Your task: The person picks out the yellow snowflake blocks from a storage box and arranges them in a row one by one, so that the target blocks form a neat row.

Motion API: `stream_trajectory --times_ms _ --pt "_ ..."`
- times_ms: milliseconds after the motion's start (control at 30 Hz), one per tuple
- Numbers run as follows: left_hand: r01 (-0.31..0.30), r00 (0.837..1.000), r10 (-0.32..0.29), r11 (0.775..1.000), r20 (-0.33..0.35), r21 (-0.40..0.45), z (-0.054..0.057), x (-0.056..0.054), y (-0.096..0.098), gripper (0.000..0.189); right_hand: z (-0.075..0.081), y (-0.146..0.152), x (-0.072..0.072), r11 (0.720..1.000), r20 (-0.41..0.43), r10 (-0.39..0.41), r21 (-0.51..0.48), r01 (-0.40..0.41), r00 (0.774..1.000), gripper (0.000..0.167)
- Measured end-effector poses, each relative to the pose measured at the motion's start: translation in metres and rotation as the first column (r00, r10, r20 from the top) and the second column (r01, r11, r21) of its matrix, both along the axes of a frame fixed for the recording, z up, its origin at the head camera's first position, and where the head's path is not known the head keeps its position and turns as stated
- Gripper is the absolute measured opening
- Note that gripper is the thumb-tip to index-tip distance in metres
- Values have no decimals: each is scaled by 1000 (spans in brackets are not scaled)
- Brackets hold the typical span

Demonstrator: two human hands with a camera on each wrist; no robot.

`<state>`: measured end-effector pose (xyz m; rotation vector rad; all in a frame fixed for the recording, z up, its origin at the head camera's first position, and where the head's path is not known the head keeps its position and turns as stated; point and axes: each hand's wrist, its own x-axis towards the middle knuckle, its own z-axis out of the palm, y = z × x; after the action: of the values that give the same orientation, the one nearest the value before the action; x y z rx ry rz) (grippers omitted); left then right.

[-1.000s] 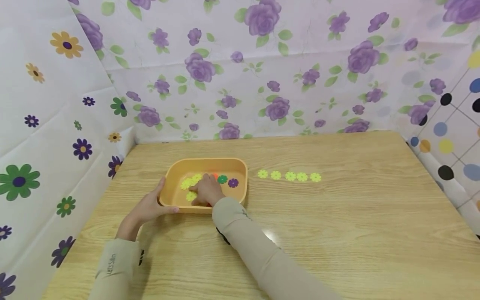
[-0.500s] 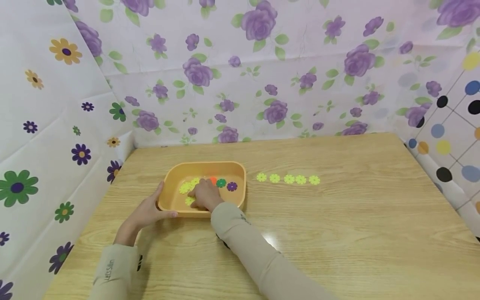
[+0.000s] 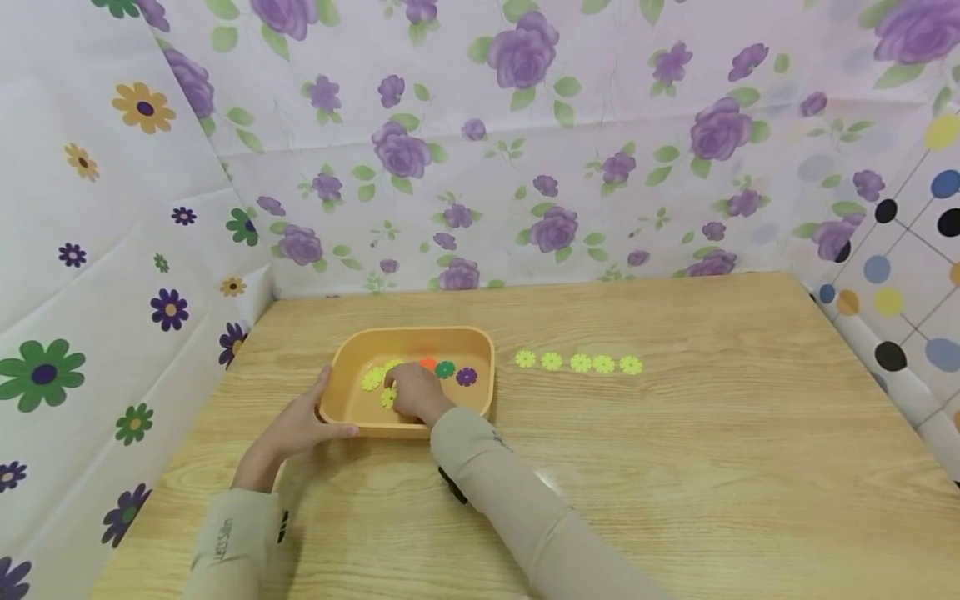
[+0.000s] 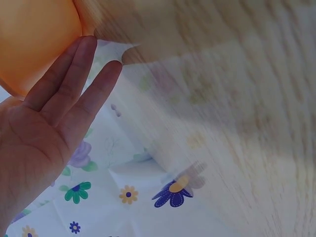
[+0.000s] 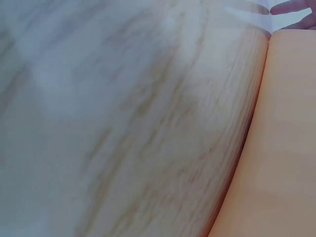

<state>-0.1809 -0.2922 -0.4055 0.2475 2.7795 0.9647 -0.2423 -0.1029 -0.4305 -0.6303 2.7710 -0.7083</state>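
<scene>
Left cuff print looks like "Let's Silin"; right cuff print too small to read. Surface: light wood-grain table. Room: purple-rose sheet behind, daisy sheet left, dotted grid sheet right. Orange tray sits left of centre on the table, flower discs inside. Left hand spread wide against tray corner. Right hand inside tray, fingers bent down; can't tell if holding a disc. Five yellow discs in a row, right of tray.
</scene>
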Motion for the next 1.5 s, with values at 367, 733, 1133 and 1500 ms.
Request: stream_trajectory --times_ms 367,733,1133,1500 --pt "-2 1000 2 1000 -4 18 1 2 2 115 1 6 -1 937 57 27 -348 -6 998 15" --pt "-5 1000 5 1000 6 17 0 1 4 114 2 25 -2 855 201 2 -509 103 980 15" --pt "-19 1000 19 1000 9 9 -2 0 2 117 16 52 -4 879 175 7 -470 77 985 17" --pt "-37 999 36 999 34 8 0 0 3 118 34 72 -3 870 182 84 -493 17 980 16"
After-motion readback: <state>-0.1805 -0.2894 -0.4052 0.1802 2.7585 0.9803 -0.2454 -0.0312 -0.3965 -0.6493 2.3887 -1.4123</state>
